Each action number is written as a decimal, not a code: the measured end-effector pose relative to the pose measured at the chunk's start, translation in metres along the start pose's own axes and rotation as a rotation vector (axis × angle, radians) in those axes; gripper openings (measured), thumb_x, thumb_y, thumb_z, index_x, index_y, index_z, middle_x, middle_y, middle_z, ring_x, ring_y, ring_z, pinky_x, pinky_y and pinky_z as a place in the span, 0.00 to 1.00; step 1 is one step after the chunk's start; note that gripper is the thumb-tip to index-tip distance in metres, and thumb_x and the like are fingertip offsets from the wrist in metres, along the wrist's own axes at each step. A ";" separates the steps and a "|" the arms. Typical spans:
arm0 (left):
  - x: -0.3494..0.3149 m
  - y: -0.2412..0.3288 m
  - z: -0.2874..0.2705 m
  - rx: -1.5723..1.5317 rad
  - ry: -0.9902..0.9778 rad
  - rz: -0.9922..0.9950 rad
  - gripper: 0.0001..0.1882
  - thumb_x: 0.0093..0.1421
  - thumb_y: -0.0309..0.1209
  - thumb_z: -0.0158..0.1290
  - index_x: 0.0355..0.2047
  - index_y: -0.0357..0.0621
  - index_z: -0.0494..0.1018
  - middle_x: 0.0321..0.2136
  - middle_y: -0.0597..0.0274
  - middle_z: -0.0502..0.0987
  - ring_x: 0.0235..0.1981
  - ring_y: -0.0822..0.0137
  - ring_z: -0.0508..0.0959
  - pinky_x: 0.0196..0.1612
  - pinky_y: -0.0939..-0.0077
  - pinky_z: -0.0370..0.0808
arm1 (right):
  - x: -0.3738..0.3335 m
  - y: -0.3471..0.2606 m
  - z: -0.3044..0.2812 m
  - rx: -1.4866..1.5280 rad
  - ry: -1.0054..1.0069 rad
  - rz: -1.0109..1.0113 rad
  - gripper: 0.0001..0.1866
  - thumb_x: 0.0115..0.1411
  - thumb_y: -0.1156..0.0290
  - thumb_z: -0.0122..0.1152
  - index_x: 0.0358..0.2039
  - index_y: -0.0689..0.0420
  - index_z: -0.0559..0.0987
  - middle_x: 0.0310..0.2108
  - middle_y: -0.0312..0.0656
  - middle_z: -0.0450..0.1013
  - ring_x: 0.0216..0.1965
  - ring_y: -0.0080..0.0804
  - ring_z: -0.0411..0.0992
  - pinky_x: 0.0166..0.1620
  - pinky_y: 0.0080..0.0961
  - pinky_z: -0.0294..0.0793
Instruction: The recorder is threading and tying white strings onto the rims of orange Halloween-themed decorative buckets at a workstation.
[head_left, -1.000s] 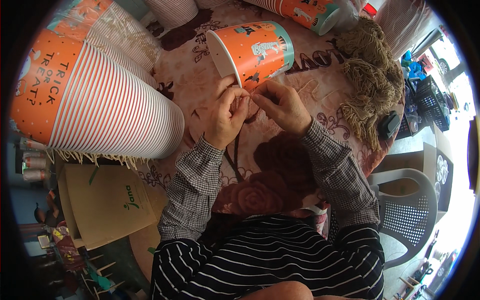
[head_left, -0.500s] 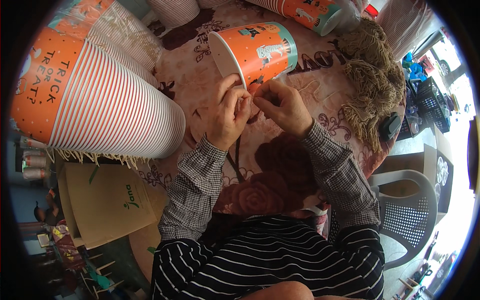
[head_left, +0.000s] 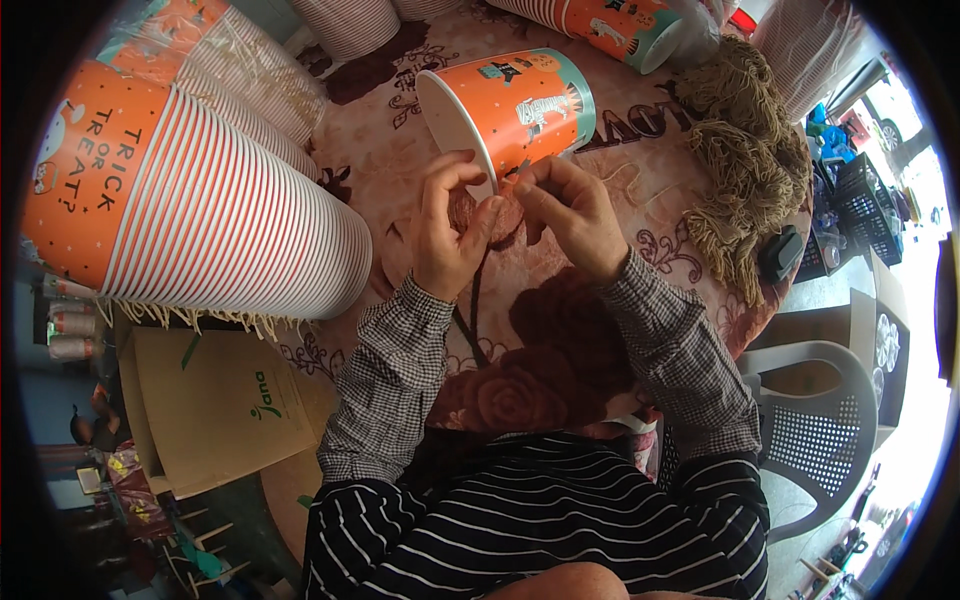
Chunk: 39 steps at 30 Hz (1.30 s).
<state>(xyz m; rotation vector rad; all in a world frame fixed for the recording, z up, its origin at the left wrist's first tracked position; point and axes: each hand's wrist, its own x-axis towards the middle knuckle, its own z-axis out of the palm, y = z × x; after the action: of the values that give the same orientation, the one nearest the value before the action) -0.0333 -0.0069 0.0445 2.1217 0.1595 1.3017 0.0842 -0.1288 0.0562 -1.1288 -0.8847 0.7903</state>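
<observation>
Beneath both hands spreads a flowered tablecloth (head_left: 640, 190). Left of them is a long stack of nested paper tubs (head_left: 235, 205). Just beyond them a single orange tub (head_left: 520, 105) lies on its side, mouth facing left; I cannot confirm contact. Left hand (head_left: 448, 230): thumb and forefinger parted in a curve. Right hand (head_left: 577, 210): fingers bent toward the thumb; whether they pinch anything I cannot tell.

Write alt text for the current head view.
A person's left hand and right hand are close together at the near side of an orange bucket lying on its side on a floral tablecloth. A nested stack of buckets is at left, tan fringe at right.
</observation>
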 end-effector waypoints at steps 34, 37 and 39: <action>-0.013 0.015 0.009 -0.050 -0.163 -0.109 0.19 0.56 0.20 0.51 0.49 0.33 0.66 0.41 0.48 0.73 0.33 0.59 0.79 0.34 0.74 0.78 | 0.004 -0.006 -0.009 -0.055 0.015 0.064 0.08 0.61 0.70 0.56 0.35 0.62 0.74 0.27 0.35 0.72 0.27 0.18 0.71 0.31 0.16 0.74; -0.010 0.004 0.006 0.008 -0.158 -0.078 0.14 0.58 0.20 0.49 0.45 0.34 0.69 0.38 0.49 0.74 0.32 0.58 0.79 0.31 0.72 0.76 | 0.006 -0.009 -0.006 -0.093 0.006 0.055 0.08 0.60 0.70 0.57 0.32 0.63 0.74 0.25 0.34 0.72 0.25 0.17 0.71 0.29 0.16 0.73; -0.008 0.004 0.010 -0.010 -0.132 -0.135 0.10 0.58 0.19 0.49 0.41 0.35 0.71 0.35 0.50 0.74 0.32 0.56 0.78 0.32 0.69 0.74 | 0.007 -0.011 -0.008 -0.123 0.011 0.050 0.08 0.59 0.70 0.58 0.30 0.63 0.74 0.23 0.34 0.72 0.25 0.17 0.71 0.28 0.17 0.73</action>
<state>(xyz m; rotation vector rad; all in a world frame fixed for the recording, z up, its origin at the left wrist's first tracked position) -0.0299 -0.0176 0.0375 2.1415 0.2350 1.0792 0.0957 -0.1286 0.0664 -1.2663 -0.9088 0.7780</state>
